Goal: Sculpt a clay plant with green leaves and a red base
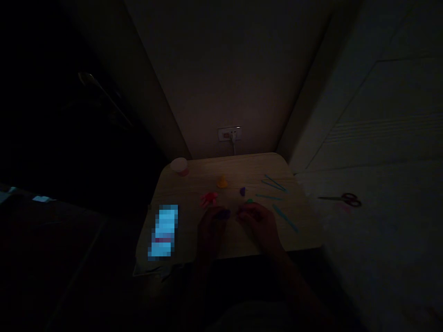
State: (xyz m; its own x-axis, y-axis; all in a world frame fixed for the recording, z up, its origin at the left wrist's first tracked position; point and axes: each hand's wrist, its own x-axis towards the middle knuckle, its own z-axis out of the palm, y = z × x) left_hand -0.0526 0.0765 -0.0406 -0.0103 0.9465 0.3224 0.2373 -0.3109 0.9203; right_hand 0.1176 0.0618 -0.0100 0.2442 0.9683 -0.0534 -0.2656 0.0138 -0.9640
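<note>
In dim light, my left hand (211, 228) is closed around a dark purple lump (223, 214), which looks like modelling clay. My right hand (260, 223) is just to the right of it, its fingers pinched together; whatever they hold is too dark to make out. Beyond the hands lie a red many-armed clay figure (209, 198), an orange piece (222, 181) with a pointed top, and a small purple piece (242, 191). A bit of green (249, 201) shows right behind my right hand, partly hidden by it.
Several thin blue tools (285, 217) lie on the right of the small wooden table (194, 184). A lit, blurred-out screen (164, 233) rests at the left, and a pale tub (179, 166) at the back left corner. Scissors (341, 199) lie off to the right. Behind is a wall socket (225, 134) with a plug.
</note>
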